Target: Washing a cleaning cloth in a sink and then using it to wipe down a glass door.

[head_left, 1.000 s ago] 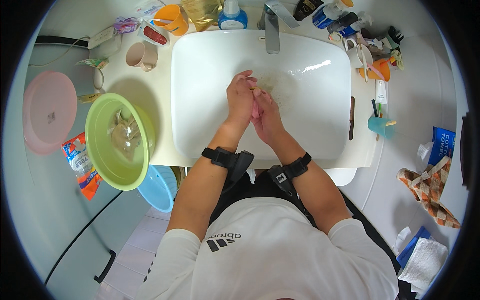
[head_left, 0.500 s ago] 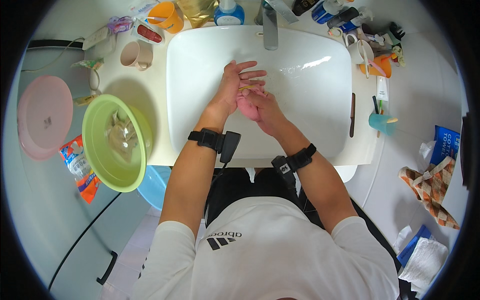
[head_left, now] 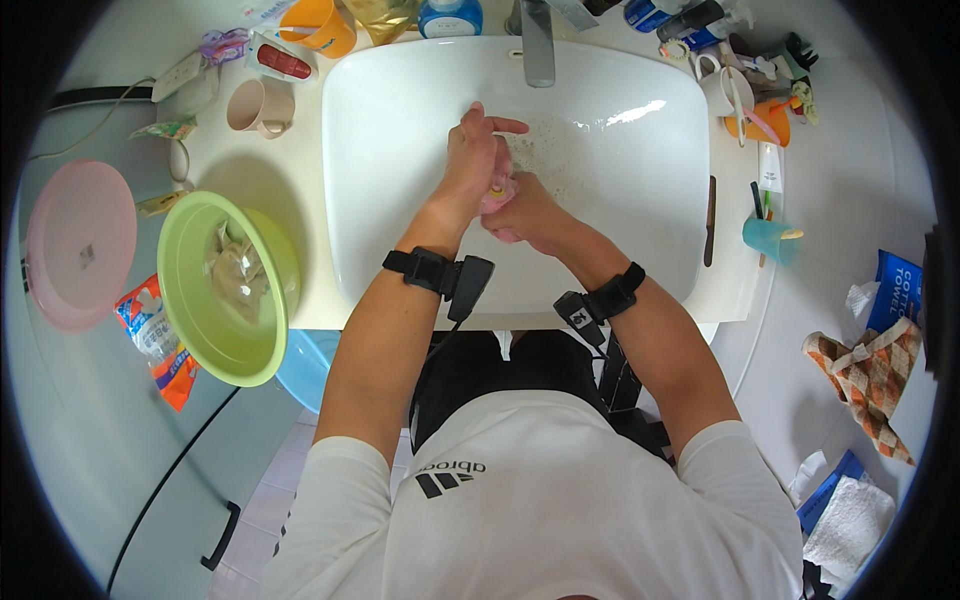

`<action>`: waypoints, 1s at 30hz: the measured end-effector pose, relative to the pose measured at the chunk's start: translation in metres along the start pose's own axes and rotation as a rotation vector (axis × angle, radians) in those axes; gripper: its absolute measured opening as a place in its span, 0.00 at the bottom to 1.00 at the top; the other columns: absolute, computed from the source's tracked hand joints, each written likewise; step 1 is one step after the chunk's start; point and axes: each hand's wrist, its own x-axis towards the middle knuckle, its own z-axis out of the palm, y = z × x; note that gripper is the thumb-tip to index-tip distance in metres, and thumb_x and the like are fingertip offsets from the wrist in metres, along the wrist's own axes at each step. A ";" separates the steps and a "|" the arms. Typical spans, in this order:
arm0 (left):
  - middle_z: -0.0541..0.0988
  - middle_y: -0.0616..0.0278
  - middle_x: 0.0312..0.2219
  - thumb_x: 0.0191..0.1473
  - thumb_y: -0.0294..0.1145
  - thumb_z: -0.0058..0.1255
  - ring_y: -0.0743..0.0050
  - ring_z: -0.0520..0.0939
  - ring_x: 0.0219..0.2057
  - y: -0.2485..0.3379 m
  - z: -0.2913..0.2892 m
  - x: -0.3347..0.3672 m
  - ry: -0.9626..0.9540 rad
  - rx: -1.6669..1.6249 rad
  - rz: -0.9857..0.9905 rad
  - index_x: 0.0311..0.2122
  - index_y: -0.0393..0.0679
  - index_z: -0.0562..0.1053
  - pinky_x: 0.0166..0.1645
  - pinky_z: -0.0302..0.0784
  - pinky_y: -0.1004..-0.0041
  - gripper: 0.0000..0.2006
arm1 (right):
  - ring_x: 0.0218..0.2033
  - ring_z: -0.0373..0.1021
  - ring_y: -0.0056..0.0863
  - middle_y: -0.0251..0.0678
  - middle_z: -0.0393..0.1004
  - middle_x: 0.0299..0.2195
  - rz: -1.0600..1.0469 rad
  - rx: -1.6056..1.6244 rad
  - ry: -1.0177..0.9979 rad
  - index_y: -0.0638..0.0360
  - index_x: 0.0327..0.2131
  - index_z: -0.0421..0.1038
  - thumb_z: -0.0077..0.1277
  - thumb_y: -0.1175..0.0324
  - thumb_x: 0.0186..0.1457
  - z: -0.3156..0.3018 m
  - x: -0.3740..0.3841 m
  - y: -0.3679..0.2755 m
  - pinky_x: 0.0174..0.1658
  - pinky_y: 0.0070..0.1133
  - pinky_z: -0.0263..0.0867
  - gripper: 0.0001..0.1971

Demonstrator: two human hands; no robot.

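Over the white washbasin, my two hands meet on a small bunched pink cloth with a bit of yellow on it. My left hand is partly curled round the cloth, with one finger stretched out to the right. Closed on the cloth from the right side is my right hand; most of the cloth is hidden between the two palms. Brownish specks and wet drops lie on the basin floor just beyond the hands. The grey faucet stands at the far edge.
On the left are a green tub holding a wet bundle, a beige mug and an orange cup. To the right stand a white mug, a brown-handled tool and a teal cup. Several bottles line the back.
My hands have drawn closer together and twisted, with the right hand turned further over. The cloth is more tightly bunched and less of it shows. Brownish specks now show in the basin.
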 end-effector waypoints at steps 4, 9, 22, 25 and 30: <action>0.58 0.68 0.08 0.68 0.52 0.19 0.78 0.57 0.10 0.000 0.008 0.001 0.207 0.070 0.105 0.41 0.30 0.76 0.16 0.58 0.73 0.35 | 0.26 0.74 0.32 0.37 0.75 0.26 -0.199 -0.435 0.222 0.63 0.30 0.71 0.65 0.73 0.40 0.011 0.005 -0.001 0.30 0.28 0.68 0.13; 0.57 0.69 0.08 0.68 0.51 0.19 0.78 0.56 0.10 -0.007 0.000 0.001 0.333 0.030 0.135 0.37 0.30 0.77 0.18 0.58 0.74 0.35 | 0.36 0.76 0.51 0.49 0.79 0.33 -0.500 -0.712 0.408 0.69 0.34 0.72 0.68 0.63 0.41 0.016 0.009 0.006 0.39 0.37 0.70 0.21; 0.56 0.70 0.09 0.69 0.46 0.15 0.76 0.56 0.11 0.026 -0.032 -0.022 0.349 0.064 0.251 0.40 0.31 0.76 0.22 0.61 0.74 0.34 | 0.59 0.65 0.52 0.58 0.65 0.59 -0.193 -1.394 0.289 0.70 0.64 0.53 0.58 0.62 0.54 -0.029 0.008 0.039 0.62 0.38 0.61 0.39; 0.56 0.69 0.09 0.70 0.46 0.14 0.76 0.57 0.11 0.021 -0.034 -0.020 0.336 0.027 0.234 0.40 0.31 0.76 0.22 0.61 0.73 0.34 | 0.54 0.68 0.53 0.58 0.69 0.55 -0.166 -1.359 0.245 0.70 0.62 0.55 0.55 0.64 0.55 -0.026 0.007 0.044 0.58 0.39 0.65 0.35; 0.57 0.69 0.09 0.70 0.46 0.14 0.75 0.57 0.11 0.018 -0.033 -0.019 0.322 0.027 0.237 0.40 0.31 0.75 0.23 0.62 0.73 0.34 | 0.48 0.72 0.54 0.57 0.76 0.45 -0.229 -1.524 0.249 0.73 0.57 0.61 0.53 0.67 0.54 -0.023 0.012 0.044 0.54 0.39 0.67 0.29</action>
